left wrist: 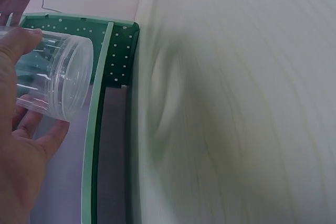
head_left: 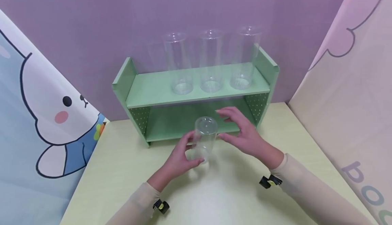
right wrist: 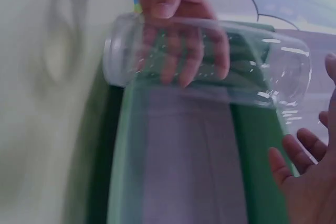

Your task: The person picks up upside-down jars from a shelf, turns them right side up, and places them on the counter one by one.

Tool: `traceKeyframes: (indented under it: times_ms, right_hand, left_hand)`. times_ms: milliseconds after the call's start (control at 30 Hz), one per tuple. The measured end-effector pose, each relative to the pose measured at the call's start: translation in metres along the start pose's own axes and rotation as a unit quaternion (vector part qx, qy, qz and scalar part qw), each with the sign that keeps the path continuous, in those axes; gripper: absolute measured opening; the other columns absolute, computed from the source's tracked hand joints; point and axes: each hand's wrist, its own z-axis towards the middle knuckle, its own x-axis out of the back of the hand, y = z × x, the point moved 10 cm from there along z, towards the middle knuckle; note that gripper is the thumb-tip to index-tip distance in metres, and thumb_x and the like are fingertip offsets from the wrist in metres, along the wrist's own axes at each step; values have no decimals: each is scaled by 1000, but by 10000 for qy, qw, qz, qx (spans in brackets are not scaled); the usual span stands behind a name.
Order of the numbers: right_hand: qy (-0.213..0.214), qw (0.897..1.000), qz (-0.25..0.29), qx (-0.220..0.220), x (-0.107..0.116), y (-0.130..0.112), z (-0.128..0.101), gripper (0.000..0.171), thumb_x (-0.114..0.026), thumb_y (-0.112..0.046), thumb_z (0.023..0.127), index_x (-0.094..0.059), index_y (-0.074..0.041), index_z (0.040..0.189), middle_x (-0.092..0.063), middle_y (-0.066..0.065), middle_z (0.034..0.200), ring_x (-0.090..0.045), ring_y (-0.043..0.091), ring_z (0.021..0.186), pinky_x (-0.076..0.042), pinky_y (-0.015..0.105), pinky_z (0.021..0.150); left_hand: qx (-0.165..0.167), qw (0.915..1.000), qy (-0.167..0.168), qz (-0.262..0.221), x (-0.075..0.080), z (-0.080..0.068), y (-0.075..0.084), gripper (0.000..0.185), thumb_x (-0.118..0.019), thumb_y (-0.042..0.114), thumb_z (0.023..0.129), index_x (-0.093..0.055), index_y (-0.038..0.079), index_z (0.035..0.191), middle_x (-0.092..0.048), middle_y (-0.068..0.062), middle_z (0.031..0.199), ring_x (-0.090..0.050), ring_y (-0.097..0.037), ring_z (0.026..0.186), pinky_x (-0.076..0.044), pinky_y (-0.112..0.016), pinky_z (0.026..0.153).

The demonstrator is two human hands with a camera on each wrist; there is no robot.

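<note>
My left hand (head_left: 182,156) grips a clear plastic cup (head_left: 205,139) just above the pale table (head_left: 128,170), in front of the green shelf (head_left: 196,85). In the left wrist view the thumb and fingers (left wrist: 23,40) wrap the cup (left wrist: 55,77). In the right wrist view the left hand (right wrist: 176,3) shows through the cup (right wrist: 220,66). My right hand (head_left: 242,133) hovers open just right of the cup with spread fingers (right wrist: 302,156) and does not grip it. Three tall clear cups (head_left: 211,62) stand in a row on the upper shelf board.
The shelf's lower board (head_left: 183,123) lies directly behind the hands with nothing on it. A purple backdrop (head_left: 92,31) stands behind the shelf. Printed cartoon panels close off the left (head_left: 46,109) and right (head_left: 352,99) sides of the table.
</note>
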Motion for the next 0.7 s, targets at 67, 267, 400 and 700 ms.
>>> traceKeyframes:
  times_ms: [67,267,400,700]
  right_hand:
    - [-213,9998,49,-42,-7,-3,5,76,-90,-2,90,-57,-13,158,-55,6,155,-60,31,134,-54,50,112]
    - [-677,9974,116,-221,-20,-4,12,76,-91,-11,93,-57,-19,160,-53,1,157,-58,26,136,-54,46,111]
    - [-908,9949,5,-443,-23,-2,13,78,-92,-18,93,-56,-23,162,-53,2,157,-56,22,138,-54,45,109]
    - [-1487,9848,-261,-865,-30,4,8,81,-90,-37,96,-50,-36,166,-52,-4,157,-54,17,142,-54,53,112]
  left_hand:
    - [-35,10000,-38,13,-2,0,0,105,-97,9,85,-36,21,169,-52,-4,158,-58,-29,141,-56,-46,112]
    - [-216,9994,-245,86,-9,2,2,104,-96,11,87,-35,24,170,-52,-1,159,-53,-28,146,-54,-53,115]
    - [-237,9989,-375,177,-12,3,2,103,-96,12,88,-35,26,169,-52,-4,160,-52,-26,148,-53,-52,116]
    - [-284,9976,-467,430,-16,3,6,102,-96,12,88,-35,19,170,-53,-4,156,-51,-26,148,-53,-46,118]
